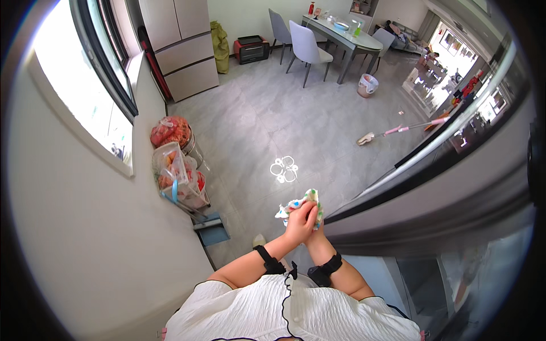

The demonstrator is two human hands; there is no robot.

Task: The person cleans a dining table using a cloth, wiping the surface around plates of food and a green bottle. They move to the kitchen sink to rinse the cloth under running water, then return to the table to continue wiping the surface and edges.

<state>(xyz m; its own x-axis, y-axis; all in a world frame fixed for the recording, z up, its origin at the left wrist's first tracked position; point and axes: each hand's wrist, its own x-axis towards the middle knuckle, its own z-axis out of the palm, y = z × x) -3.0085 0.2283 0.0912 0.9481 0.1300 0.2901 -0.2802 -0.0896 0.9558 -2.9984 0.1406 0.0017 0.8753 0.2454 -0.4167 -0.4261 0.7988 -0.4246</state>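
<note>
A crumpled white cloth with blue, green and reddish dots is bunched between my two hands, in front of my body. My left hand is closed on it, the thumb and fingers bent over the fabric. Pressed against it from the right, my right hand also grips the cloth; most of its fingers are hidden behind the cloth and the left hand. Black straps with small dark boxes circle both forearms.
Left, along the wall, stand bagged produce on a rack and a blue dustpan. A sliding door runs close on my right. Farther off are a mop, a waste bin, a chair and a table.
</note>
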